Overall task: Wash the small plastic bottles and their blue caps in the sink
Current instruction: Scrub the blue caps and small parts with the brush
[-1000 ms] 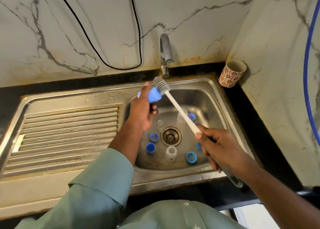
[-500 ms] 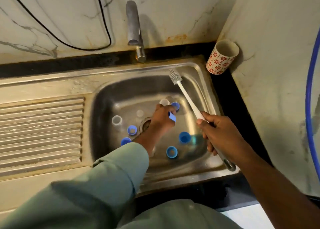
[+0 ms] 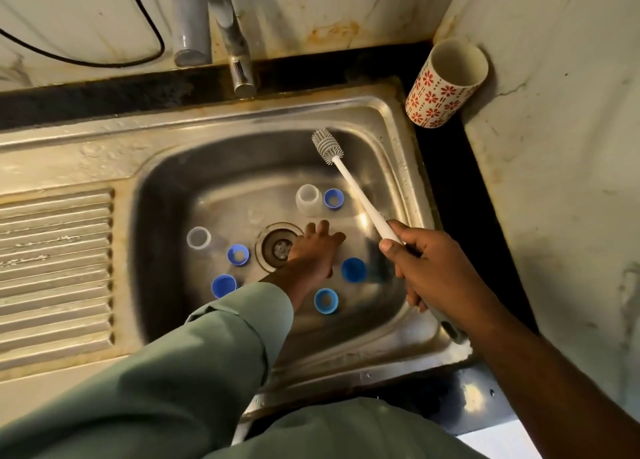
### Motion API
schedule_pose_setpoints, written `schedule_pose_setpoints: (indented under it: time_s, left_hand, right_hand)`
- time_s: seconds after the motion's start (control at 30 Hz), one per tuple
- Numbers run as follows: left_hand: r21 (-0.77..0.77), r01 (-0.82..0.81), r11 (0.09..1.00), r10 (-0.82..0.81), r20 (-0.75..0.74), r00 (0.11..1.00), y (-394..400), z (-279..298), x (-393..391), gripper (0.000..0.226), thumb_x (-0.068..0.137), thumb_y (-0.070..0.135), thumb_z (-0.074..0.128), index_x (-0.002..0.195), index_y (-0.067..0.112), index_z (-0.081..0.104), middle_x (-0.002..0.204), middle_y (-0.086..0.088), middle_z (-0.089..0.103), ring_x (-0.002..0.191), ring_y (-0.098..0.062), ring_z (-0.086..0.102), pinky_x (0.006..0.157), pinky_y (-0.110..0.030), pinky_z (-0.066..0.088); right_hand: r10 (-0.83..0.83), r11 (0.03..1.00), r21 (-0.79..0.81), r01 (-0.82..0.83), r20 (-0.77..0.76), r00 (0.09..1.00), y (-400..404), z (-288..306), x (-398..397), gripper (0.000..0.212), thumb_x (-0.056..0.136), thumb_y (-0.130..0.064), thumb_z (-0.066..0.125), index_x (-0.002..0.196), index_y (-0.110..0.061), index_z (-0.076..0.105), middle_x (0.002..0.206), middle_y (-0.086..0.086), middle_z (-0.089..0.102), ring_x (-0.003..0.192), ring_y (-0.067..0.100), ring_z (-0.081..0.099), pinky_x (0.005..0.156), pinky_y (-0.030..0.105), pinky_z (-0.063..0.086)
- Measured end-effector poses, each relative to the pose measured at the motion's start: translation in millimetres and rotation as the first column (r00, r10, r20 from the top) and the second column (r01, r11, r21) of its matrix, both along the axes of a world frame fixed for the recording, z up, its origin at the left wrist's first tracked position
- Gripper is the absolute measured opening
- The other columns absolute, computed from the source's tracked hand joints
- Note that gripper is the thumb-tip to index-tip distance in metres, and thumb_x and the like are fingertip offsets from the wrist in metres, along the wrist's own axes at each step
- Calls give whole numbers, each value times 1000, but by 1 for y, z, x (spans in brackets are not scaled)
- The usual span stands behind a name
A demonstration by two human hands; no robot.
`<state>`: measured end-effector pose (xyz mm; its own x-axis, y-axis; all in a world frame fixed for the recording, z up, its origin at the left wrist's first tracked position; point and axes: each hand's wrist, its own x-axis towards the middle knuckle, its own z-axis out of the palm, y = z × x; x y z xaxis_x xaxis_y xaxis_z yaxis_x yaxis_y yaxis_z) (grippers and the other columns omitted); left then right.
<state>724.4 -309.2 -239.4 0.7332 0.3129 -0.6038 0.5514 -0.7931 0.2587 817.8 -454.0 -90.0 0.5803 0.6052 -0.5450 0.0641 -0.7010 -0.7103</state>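
The sink (image 3: pixel 391 139) basin is crowded. From the drain (image 3: pixel 277 247): a bottle (image 3: pixel 198 237) at 9 o'clock, caps (image 3: pixel 238 254) at 8 and (image 3: pixel 223 285) at 7, caps (image 3: pixel 354 269) at 4 and (image 3: pixel 326 300) at 5, a second bottle (image 3: pixel 308 200) touching a cap (image 3: pixel 334 199) at 1. The left hand (image 3: pixel 315 250) covers the drain's right edge. The brush (image 3: pixel 349 181) slants across the basin's upper right, gripped by the right hand (image 3: pixel 426 268). Bare floor lies at 11 to 12, under the tap (image 3: pixel 235 60). The cup (image 3: pixel 446 84) blocks the far right corner.
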Motion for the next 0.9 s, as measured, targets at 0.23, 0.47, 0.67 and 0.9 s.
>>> schedule_pose_setpoints:
  time_s: [0.23, 0.47, 0.67, 0.9]
  left_hand:
    - [266, 404, 875, -418, -7, 909, -39, 1, 15, 75, 86, 35, 72, 150, 29, 33, 154, -6, 34, 145, -37, 21, 116, -60, 7]
    - [12, -119, 993, 97, 499, 861, -56, 22, -11, 51, 88, 24, 66, 137, 28, 51, 120, -4, 56, 105, -25, 58, 91, -38, 44]
    - [-885, -176, -431, 882, -372, -291, 11, 110, -74, 17, 89, 8, 64, 105, 9, 58, 91, -12, 56, 69, -16, 56, 58, -24, 55]
    - [-904, -34, -427, 876, -404, -265, 43, 161, -138, 11, 95, 20, 61, 97, 9, 60, 92, -11, 60, 83, -21, 63, 83, -33, 55]
  right_hand:
    - [-17, 1000, 19, 17, 4, 1000, -10, 7, -8, 49, 96, -30, 58, 143, -28, 45, 65, -8, 57, 40, 6, 50, 41, 21, 43]
    - [-22, 997, 69, 19, 49, 999, -29, 34, -13, 49, 96, -32, 58, 143, -30, 45, 64, -7, 60, 42, 8, 51, 45, 24, 45]
    - [93, 991, 88, -101, 90, 992, -41, 48, -37, 38, 94, -28, 61, 130, -39, 55, 56, -11, 57, 40, 1, 50, 42, 17, 41]
    - [501, 864, -176, -472, 407, 764, -31, 68, -75, 41, 97, -41, 52, 137, -38, 52, 67, -6, 52, 57, 6, 49, 58, 23, 44]
